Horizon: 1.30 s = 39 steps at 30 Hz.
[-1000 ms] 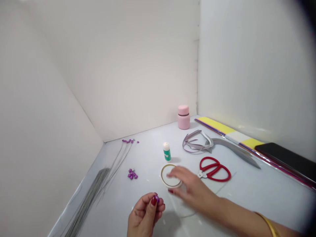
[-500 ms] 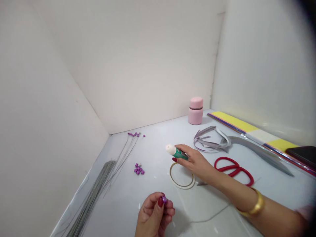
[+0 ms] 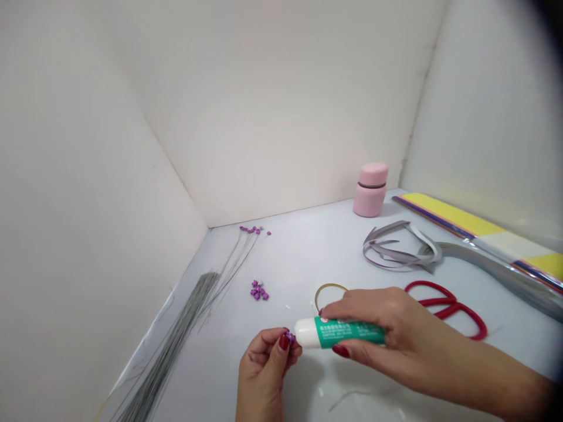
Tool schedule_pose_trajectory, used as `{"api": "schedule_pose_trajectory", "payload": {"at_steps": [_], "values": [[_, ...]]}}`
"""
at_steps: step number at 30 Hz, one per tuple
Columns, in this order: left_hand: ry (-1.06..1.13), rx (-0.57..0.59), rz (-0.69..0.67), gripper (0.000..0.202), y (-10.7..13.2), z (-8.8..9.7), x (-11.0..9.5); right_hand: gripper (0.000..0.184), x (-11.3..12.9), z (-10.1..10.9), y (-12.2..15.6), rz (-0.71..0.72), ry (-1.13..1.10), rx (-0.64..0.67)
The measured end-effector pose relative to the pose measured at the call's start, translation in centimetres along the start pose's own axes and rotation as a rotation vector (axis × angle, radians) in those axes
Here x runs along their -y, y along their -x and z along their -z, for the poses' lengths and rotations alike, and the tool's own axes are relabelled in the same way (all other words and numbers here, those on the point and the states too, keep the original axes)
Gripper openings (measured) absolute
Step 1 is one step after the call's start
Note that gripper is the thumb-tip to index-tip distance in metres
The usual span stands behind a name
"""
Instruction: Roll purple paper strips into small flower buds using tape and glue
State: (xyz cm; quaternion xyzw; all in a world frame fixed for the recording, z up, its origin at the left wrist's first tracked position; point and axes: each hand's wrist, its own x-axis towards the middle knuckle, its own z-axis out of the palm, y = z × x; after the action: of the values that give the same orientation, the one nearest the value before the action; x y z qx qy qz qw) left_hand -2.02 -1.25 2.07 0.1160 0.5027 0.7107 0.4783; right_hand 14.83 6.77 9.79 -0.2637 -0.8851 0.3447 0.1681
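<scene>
Bottle with a rounded white end and green printed body (image 3: 349,334) lies sideways, pinched between thumb and fingers of the right hand (image 3: 404,334). Its white end is right at a small, shiny purple bead (image 3: 291,338) pinched in the left hand (image 3: 266,363); whether they touch, I cannot tell. Similar beads (image 3: 259,292) lie clustered beyond.

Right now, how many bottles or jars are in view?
2: the green-and-white bottle, held in the right hand, and the pink jar, standing upright at the far side of the table. No others show.
</scene>
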Motion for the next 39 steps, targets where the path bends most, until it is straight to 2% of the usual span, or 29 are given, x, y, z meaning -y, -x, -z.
{"api": "schedule_pose_trajectory", "payload": {"at_steps": [4, 11, 15, 23, 33, 39], "values": [[-0.098, -0.001, -0.061, 0.023, 0.1, 0.3, 0.3, 0.011, 0.0, -0.7, 0.1, 0.032, 0.145, 0.014], [-0.240, -0.007, -0.105, 0.018, 0.7, 0.2, -0.3, 0.013, -0.6, -1.0, -0.2, 0.024, 0.072, -0.001], [-0.269, 0.005, -0.109, 0.017, 0.5, 0.5, -0.3, 0.014, -0.7, -1.0, -0.3, 0.067, 0.137, 0.007], [-0.127, -0.008, -0.001, 0.017, -0.2, 1.2, 0.7, 0.017, -1.2, -1.7, -0.3, 0.118, 0.272, 0.001], [-0.005, -0.021, 0.069, 0.020, 0.3, 0.4, 0.1, 0.019, -1.6, -1.3, -0.4, 0.107, 0.313, -0.049], [-0.054, -0.011, 0.029, 0.021, 0.1, 0.7, 0.3, 0.016, -0.8, -1.4, 0.0, 0.110, 0.291, 0.003]]}}
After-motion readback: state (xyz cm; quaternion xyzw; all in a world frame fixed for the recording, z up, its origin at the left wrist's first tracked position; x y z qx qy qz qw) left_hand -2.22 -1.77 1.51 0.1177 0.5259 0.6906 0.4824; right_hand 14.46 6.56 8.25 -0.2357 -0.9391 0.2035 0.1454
